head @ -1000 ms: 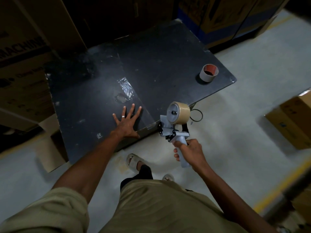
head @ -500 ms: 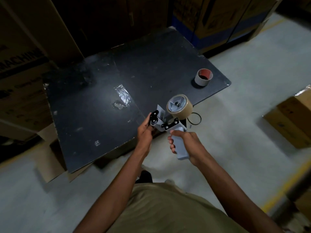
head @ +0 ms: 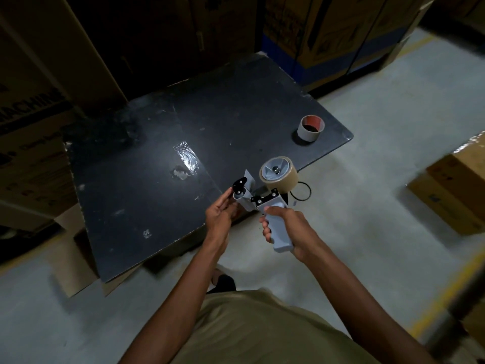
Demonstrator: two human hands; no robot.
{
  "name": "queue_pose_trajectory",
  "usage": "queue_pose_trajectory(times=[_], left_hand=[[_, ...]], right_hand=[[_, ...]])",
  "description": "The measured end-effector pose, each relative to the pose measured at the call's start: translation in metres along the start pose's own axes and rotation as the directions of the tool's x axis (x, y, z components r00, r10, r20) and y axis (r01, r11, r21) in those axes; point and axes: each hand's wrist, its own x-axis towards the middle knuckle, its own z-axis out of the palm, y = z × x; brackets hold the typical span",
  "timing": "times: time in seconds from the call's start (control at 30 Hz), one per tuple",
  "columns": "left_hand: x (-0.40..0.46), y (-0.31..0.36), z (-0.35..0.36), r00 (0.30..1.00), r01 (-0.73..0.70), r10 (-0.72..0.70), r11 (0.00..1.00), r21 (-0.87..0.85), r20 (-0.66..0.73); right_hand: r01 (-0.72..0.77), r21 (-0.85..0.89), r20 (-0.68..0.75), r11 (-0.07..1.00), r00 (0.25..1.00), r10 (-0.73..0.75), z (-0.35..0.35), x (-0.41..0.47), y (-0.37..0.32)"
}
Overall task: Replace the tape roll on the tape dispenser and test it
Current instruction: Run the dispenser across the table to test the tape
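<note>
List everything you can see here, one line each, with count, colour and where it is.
Grey handheld tape dispenser: one, grey and black, held above the table's near edge.
Brown tape roll: one, tan, mounted on the dispenser.
Empty cardboard tape core: one, white outside, reddish inside, table's far right corner.
Black tabletop: one, scuffed, centre.
Clear tape strip: one, shiny, stuck mid-table.
Cardboard boxes: several, brown, around the table.
Left hand: touches the dispenser's front end.
Right hand: holds the handle.

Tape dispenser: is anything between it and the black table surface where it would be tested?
Nothing visible blocks it. The tape dispenser, gripped by the right hand with the left hand at its front end, sits over the table edge; the empty core lies far off.
</note>
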Motion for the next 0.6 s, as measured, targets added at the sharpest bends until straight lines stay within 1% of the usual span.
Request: queue_pose_trajectory(times=[0.27, 0.4, 0.6], left_hand=[[0.002, 0.004, -0.006, 1.000, -0.022, 0.021, 0.995, 0.101, 0.006], [0.002, 0.010, -0.012, 1.000, -0.020, 0.020, 0.992, 0.122, -0.001], [0.007, 0.017, -0.024, 0.996, -0.083, 0.084, 0.987, 0.135, -0.005]], right_hand=[[-0.003, -0.006, 0.015, 1.000, 1.000, 0.003, 0.000, 0.004, 0.001], [0.000, 0.002, 0.042, 1.000, 0.999, -0.001, 0.001, 0.007, 0.000], [-0.002, -0.023, 0.049, 1.000, 0.999, 0.003, 0.005, 0.010, -0.004]])
